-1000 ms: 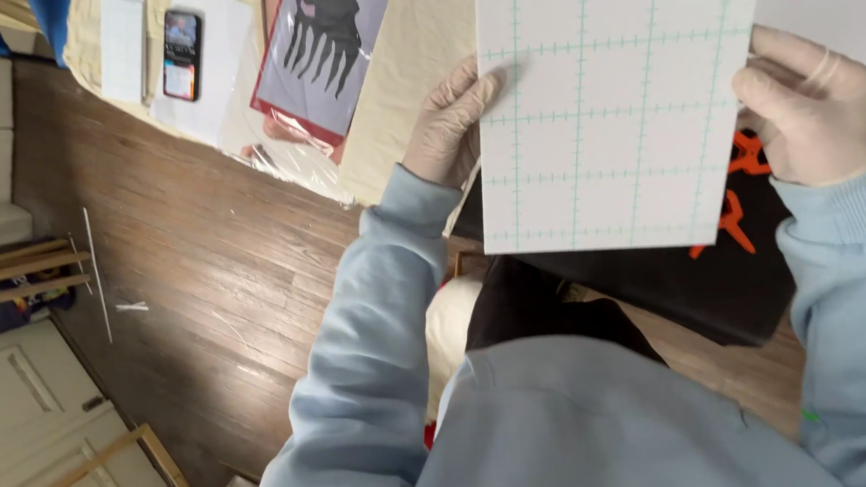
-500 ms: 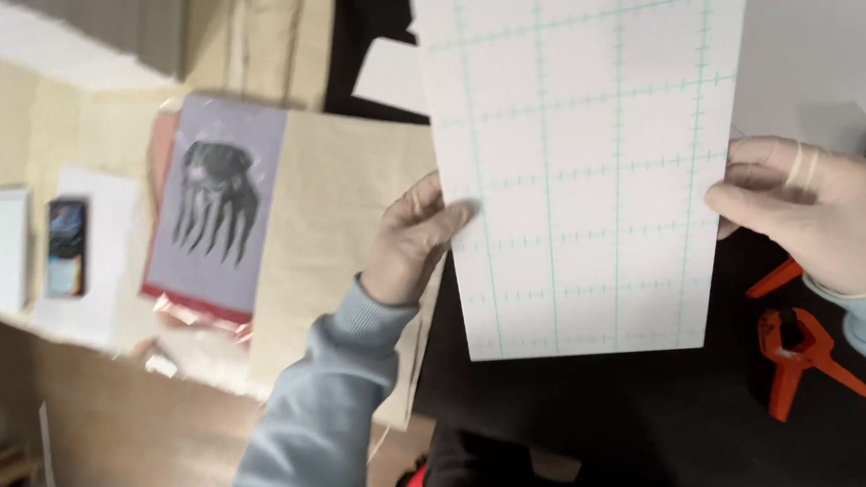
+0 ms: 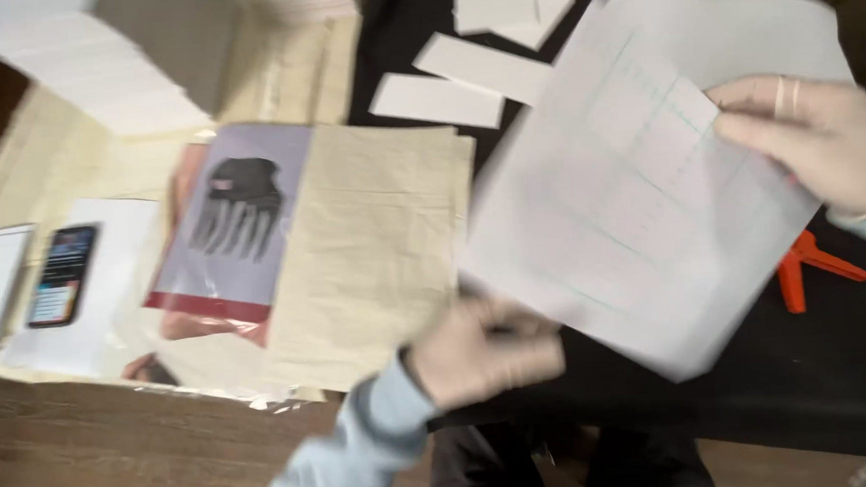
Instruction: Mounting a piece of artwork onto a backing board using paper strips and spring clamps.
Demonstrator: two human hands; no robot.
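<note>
- Fingers [image 3: 746, 114] of the right hand [image 3: 828, 144] are closed in a pinch on the upper right edge of the grid sheet [image 3: 630, 191], thumb on one face and the other fingers on the other face, so the sheet hangs from this grip and does not slide.
- Head view: the left hand [image 3: 485, 356] is under the lower left corner of the sheet, with its fingers curled; the picture is blurred there, so I cannot tell if they really clamp the edge or only support it from below.
- Head view: the sheet is tilted and held in the air above the black mat [image 3: 762, 384], between the two hands. I judge that two opposite holds keep such a thin, floppy sheet flat and under control.
- Head view: an orange clamp [image 3: 805, 266] lies on the mat just beside the sheet's right edge, below the right wrist.
- Head view: several white paper strips [image 3: 439, 101] lie on the mat higher up, apart from the sheet.
- Head view: to the left, a beige cloth [image 3: 373, 247] lies on the table, partly covering a printed card with a dark figure [image 3: 236, 210]; farther left a phone [image 3: 59, 276] rests on white paper.
</note>
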